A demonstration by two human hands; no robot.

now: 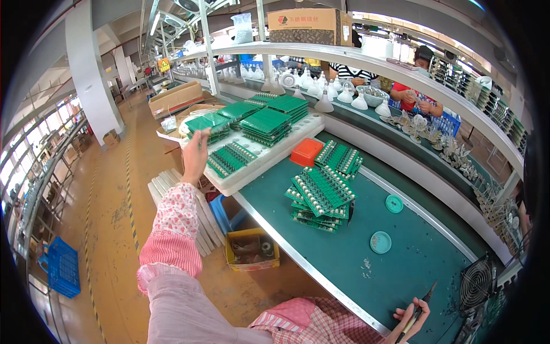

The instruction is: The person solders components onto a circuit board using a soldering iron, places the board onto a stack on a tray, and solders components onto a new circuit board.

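My left hand (196, 152) reaches out to the far left, its fingers pinched at the near edge of a green circuit board (207, 122) on top of a stack. That stack stands with several others on a white foam slab (269, 163). Beside them on the slab lies a panel of boards with components facing up (231, 159). At the lower right, my right hand (411, 320) grips a soldering iron (424, 300), its tip pointing up and away. More populated board panels (323, 192) are piled crookedly on the green bench, left of its middle.
An orange box (306, 152) sits behind the pile. Two small green dishes (380, 242) lie on the green bench (321, 258), with a black fan (477, 282) at right. Overhead runs a shelf with a carton (309, 27). Across, a person handles parts near white lamp housings (359, 102).
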